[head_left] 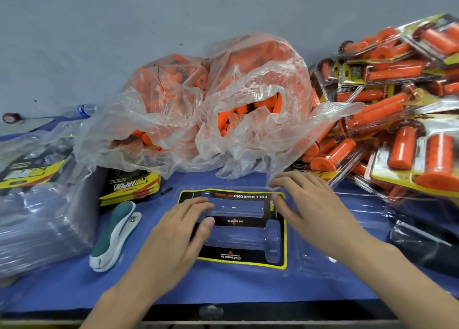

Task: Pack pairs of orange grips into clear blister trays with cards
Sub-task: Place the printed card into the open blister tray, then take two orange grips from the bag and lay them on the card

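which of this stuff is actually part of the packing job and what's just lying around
For the job: blister tray, card that the left hand and right hand touch, bags of orange grips, spare cards, spare trays, finished packs, probably the stapler.
Lying about: water bottle, tape roll.

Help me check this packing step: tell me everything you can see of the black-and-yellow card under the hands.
The card is flat black board with a yellow border and two long rectangular windows. White FULL DIAMOND lettering and red marks read upside down from here. It lies flat with the clear blister tray on the blue mat; the clear pockets in its windows are empty. The left hand rests straight fingers on its far left; the right hand touches its far right corner.
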Available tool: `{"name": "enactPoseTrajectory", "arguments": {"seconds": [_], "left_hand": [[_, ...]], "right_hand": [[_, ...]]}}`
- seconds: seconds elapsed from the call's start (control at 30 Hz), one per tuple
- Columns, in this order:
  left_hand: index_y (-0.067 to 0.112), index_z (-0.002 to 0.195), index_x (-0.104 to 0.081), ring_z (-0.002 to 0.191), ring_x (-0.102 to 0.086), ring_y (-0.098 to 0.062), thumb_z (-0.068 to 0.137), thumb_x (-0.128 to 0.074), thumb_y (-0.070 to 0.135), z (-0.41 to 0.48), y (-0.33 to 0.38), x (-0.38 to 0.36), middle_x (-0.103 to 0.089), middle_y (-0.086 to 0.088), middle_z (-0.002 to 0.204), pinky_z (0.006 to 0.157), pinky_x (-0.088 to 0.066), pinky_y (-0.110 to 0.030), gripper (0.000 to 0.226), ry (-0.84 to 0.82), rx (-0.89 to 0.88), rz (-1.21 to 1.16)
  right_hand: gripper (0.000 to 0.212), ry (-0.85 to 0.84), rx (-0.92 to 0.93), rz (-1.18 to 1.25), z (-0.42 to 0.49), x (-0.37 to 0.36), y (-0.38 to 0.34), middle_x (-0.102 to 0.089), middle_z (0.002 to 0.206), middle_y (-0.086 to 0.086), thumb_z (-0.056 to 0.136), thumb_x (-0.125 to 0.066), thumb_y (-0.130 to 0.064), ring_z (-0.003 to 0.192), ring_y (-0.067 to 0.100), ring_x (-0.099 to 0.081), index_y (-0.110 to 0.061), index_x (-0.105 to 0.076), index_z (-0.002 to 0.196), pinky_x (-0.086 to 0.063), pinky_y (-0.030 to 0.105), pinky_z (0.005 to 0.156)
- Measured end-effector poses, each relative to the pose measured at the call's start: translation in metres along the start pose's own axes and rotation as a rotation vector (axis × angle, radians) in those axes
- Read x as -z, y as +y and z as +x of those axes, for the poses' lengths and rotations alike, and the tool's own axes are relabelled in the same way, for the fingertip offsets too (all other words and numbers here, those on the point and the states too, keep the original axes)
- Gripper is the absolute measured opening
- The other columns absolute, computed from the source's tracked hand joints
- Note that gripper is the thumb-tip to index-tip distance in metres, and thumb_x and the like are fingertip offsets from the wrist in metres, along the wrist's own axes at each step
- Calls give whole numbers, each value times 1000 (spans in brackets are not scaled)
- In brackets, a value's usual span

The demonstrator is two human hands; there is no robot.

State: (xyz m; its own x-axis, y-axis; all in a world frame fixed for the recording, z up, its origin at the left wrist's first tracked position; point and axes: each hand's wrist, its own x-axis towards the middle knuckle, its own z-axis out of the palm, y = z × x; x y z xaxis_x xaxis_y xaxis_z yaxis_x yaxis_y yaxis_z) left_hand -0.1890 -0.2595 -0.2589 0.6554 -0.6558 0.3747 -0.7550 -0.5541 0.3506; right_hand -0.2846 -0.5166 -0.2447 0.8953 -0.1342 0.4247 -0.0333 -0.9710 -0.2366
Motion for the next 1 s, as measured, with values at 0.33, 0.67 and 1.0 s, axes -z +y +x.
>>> {"name": "enactPoseTrajectory", "arguments": {"seconds": [0.33, 0.67, 1.0], "left_hand": [[35, 119, -55, 116, -48, 4, 103, -36, 44, 8, -7, 9, -49, 32, 117, 94, -32, -7, 27, 158, 56, -27], [11, 139, -51, 127, -49, -18, 97, -38, 0, 167, 53, 11, -54, -6, 138, 106, -38, -23, 46, 130, 12, -143], [6, 149, -36, 144, -32, -32, 107, -30, 39, 267, 26, -6, -35, -16, 156, 119, -22, -42, 54, -323, 544, -17]], "right_hand": [[29, -3, -31, 71, 21, 2, -3, -59, 124, -8, 99, -44, -33, 117, 18, -51, -26, -57, 124, -38, 35, 102], [26, 33, -92, 211, 41, 11, 7, -60, 118, -8, 100, -44, -30, 108, 18, -52, -28, -57, 122, -42, 41, 95], [29, 117, -90, 257, 47, 27, 28, -60, 123, -7, 100, -44, -31, 119, 18, -50, -25, -57, 125, -41, 41, 98]]}}
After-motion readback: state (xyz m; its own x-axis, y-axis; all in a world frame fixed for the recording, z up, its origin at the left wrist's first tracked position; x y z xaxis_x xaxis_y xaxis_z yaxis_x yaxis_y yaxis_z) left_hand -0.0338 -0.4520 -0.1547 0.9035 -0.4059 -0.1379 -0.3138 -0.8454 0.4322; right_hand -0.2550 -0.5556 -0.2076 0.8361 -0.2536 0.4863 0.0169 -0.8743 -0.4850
